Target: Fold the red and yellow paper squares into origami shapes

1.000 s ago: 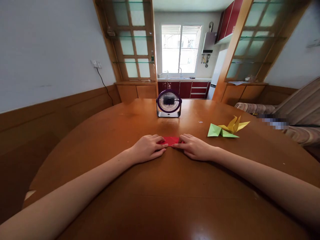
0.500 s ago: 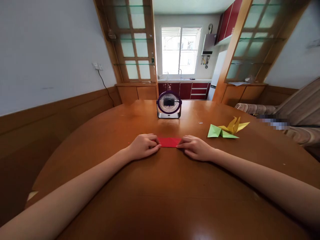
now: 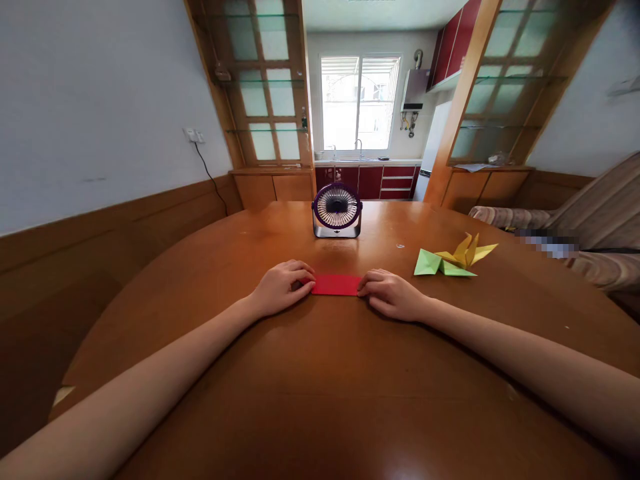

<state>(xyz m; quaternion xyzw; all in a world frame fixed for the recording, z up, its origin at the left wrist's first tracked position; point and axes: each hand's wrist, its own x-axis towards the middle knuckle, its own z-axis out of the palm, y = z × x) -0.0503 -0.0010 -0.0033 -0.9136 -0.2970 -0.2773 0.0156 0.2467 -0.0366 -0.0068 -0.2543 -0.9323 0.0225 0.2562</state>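
Note:
A red folded paper strip (image 3: 336,285) lies flat on the brown wooden table, its long side running left to right. My left hand (image 3: 283,287) is closed at the strip's left end, thumb and fingertips at its edge. At the opposite end my right hand (image 3: 393,293) has its fingers curled and pinching the right edge. The fingers cover both ends of the strip. Right of my right hand lie a light green folded paper piece (image 3: 445,264) and a yellow origami bird (image 3: 469,251), which touch or overlap.
A small purple desk fan (image 3: 337,208) on a metal stand is behind the red strip. The rounded table (image 3: 320,400) spreads around my forearms. A striped sofa (image 3: 595,213) stands at the right, and a wall with a plugged-in cord (image 3: 210,172) is on the left.
My left hand has slid a little to the left along the strip, so more of the red paper shows. My right hand has barely shifted.

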